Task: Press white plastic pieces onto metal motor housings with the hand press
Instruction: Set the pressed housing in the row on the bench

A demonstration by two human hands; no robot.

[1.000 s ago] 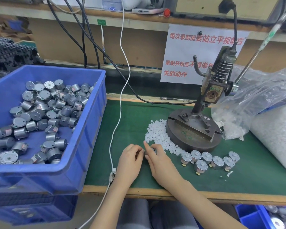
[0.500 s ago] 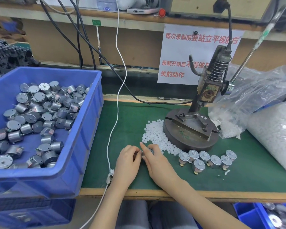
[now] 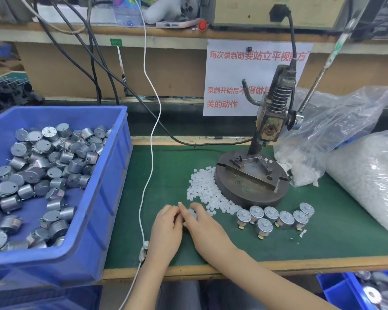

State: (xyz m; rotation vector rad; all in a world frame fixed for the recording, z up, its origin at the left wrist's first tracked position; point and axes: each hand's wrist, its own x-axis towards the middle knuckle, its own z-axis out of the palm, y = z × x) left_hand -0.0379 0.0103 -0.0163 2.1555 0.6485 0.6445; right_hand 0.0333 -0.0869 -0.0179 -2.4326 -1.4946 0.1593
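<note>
Blue bin (image 3: pixel 103 209) sitting at the left, holding a heap of loose motor housings (image 3: pixel 43 166). Green mat (image 3: pixel 323 238) covering the bench. Hand press (image 3: pixel 251 180) standing at back right. White plastic pieces (image 3: pixel 202 186) lying heaped against the left front of its base. Cluster of upright housings (image 3: pixel 271 217) standing just in front of the base. Left hand (image 3: pixel 166 229) and right hand (image 3: pixel 204 227) meeting on the mat, curled fingertips pinching a single housing (image 3: pixel 192 213) between them. It is blurred, so I cannot tell whether a white piece is riding on it.

White pieces (image 3: pixel 202 189) lie heaped against the press (image 3: pixel 251 182) base. Seven silver motors (image 3: pixel 271 214) stand upright before it. Left hand (image 3: pixel 166 224) and right hand (image 3: pixel 204 227) grip another motor (image 3: pixel 192 213).
</note>
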